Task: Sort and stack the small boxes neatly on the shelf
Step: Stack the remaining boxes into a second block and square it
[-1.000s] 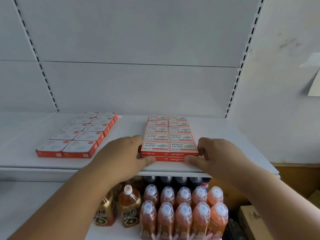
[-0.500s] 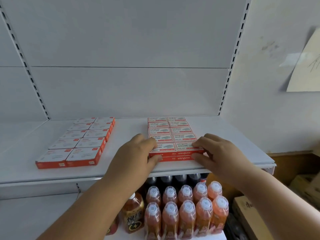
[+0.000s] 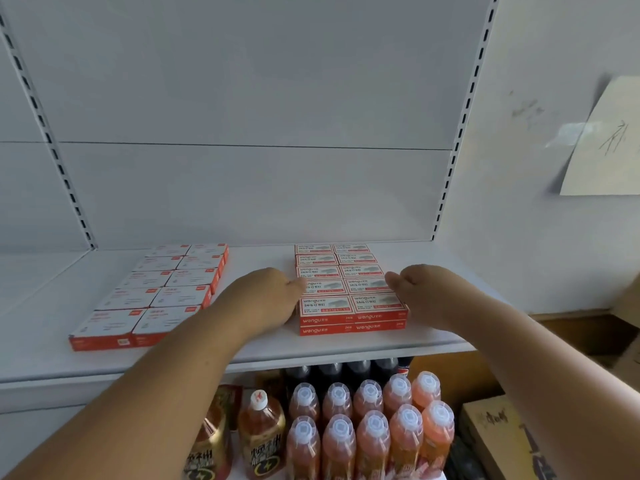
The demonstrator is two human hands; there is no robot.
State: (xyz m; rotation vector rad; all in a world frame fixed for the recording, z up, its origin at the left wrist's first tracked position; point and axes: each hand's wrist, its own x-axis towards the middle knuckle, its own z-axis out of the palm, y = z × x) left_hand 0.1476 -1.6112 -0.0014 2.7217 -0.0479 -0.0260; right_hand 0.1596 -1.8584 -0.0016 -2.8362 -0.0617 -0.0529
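Small red and white boxes [image 3: 348, 289] lie in two columns, two layers high, on the white shelf [image 3: 263, 344], right of centre. My left hand [image 3: 266, 299] presses flat against the block's left side. My right hand [image 3: 420, 296] presses against its right side. Both hands squeeze the block between them; the fingers are curled along the box edges, gripping no single box. A second group of flat red and white boxes [image 3: 156, 296] lies in two columns at the shelf's left, one layer high.
Below the shelf stand several orange drink bottles [image 3: 370, 427] with white caps, two amber bottles [image 3: 259, 434] and dark bottles behind. Cardboard boxes [image 3: 502, 441] sit at the lower right. A paper sheet [image 3: 602, 143] hangs on the right wall.
Both hands slid from the front corners of the right block further back along its sides. The camera view tilted and shifted a little to the right.
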